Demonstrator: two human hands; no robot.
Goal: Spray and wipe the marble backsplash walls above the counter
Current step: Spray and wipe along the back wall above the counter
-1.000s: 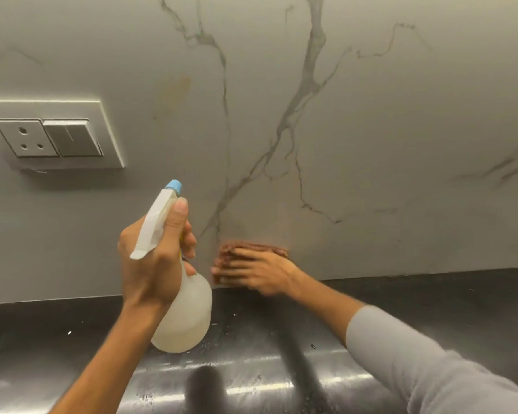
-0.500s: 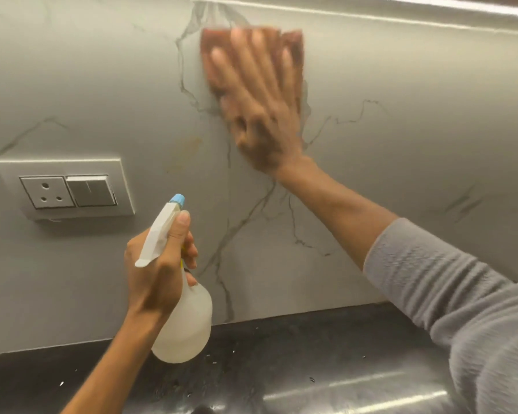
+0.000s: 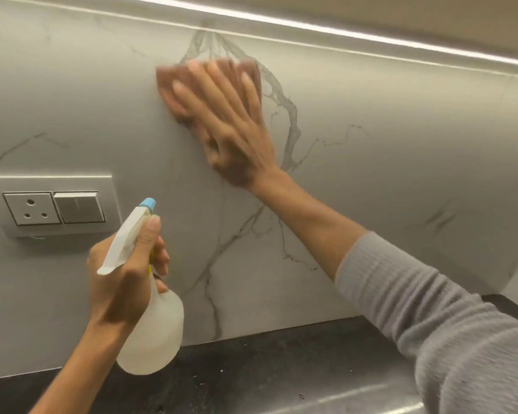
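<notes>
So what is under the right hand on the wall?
Under the right hand a reddish-brown cloth lies flat against the marble backsplash. Its edges show around the fingers; its middle and the marble behind it are covered.

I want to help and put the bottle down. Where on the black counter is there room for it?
The dark counter looks bare along the foot of the marble backsplash, between the spray bottle in the left hand and the grey sleeve. Only small specks lie there. The right side is crowded by the arm whose right hand presses the cloth.
</notes>
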